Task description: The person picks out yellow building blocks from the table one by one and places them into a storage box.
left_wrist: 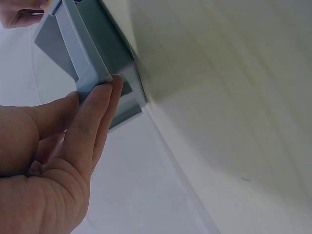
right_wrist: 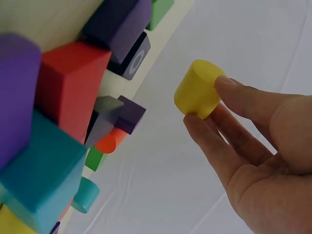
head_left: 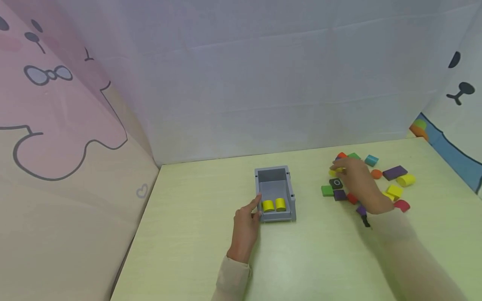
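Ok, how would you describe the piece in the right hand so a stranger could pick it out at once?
On the pale table, find the scattered coloured blocks right of the grey box. There the right hand pinches a short yellow cylinder between thumb and fingers. The box holds two yellow cylinders as well, but this is the only block held in a hand.

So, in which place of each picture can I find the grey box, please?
Head: grey box below centre, slightly right.
Left wrist: upper left, touched by the left hand.
Right wrist: not in it.
Shared landmark: the pale table, visible in all three.
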The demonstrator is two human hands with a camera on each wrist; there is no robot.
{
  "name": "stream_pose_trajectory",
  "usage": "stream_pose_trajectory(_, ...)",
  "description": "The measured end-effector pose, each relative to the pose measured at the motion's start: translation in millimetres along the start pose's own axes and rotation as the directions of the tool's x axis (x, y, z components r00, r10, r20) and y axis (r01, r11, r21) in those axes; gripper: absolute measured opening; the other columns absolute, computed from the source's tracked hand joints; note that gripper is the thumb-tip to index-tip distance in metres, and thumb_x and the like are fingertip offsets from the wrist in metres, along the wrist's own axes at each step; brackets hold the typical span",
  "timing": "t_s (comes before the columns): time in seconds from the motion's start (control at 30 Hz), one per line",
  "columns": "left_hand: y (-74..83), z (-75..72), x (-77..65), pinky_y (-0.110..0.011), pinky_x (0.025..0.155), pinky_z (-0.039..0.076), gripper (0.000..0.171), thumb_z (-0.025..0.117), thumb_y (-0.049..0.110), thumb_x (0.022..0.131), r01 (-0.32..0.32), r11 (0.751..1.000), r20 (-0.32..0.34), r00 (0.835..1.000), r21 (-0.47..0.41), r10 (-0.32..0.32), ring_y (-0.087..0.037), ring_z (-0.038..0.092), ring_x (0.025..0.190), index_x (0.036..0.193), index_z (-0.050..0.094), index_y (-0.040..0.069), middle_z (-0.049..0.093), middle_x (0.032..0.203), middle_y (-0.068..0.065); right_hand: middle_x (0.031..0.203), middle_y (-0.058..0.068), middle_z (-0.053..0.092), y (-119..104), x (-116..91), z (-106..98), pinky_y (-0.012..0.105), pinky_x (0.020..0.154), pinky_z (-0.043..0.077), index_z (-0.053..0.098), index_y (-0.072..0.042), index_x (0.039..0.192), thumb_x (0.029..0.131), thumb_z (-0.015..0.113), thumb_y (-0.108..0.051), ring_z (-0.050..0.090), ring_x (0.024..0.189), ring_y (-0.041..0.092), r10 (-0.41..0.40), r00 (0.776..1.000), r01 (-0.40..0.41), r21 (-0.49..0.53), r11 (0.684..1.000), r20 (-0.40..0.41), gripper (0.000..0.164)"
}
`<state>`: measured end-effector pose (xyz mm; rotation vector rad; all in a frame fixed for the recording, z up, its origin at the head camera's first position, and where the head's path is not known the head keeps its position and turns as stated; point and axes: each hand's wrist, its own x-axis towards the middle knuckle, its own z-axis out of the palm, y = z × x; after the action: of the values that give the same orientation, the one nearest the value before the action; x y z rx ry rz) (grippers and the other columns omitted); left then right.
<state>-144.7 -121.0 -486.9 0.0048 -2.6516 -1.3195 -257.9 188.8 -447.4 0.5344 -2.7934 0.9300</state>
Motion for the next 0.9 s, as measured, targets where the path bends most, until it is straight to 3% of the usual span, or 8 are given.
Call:
stream_pose_trajectory(0.27, -0.8, -0.1, 0.1, -0.023, 0.043, 0.035, 0.055, 0.063, -0.004, 0.081, 0.004, 1.0, 0.001, 1.0, -0.001, -0.004, -0.004, 0.038, 0.046, 0.128, 0.051, 0.023, 0.057, 0.119, -0.007, 0.108, 0.023, 0.059, -9.0, 1.4, 10.4, 0.053, 0.078, 0.047, 0.065, 0.002, 0.096, 0.076, 0.065, 0.009, 0.053, 0.096, 0.036, -0.07, 0.998, 0.07, 0.01, 0.998, 0.005, 0.022)
stream_pose_trajectory(0.9, -0.8, 0.0, -0.3, -0.022, 0.041, 0.033, 0.055, 0.063, -0.002, 0.082, 0.008, 1.0, 0.01, 1.0, 0.008, -0.008, -0.003, 0.033, 0.042, 0.128, 0.05, 0.025, 0.059, 0.114, -0.011, 0.11, 0.018, 0.06, -38.2, 7.1, 18.3, 0.049, 0.079, 0.048, 0.067, -0.003, 0.098, 0.077, 0.068, 0.003, 0.053, 0.1, 0.033, -0.12, 0.992, 0.121, -0.043, 0.992, 0.038, 0.022)
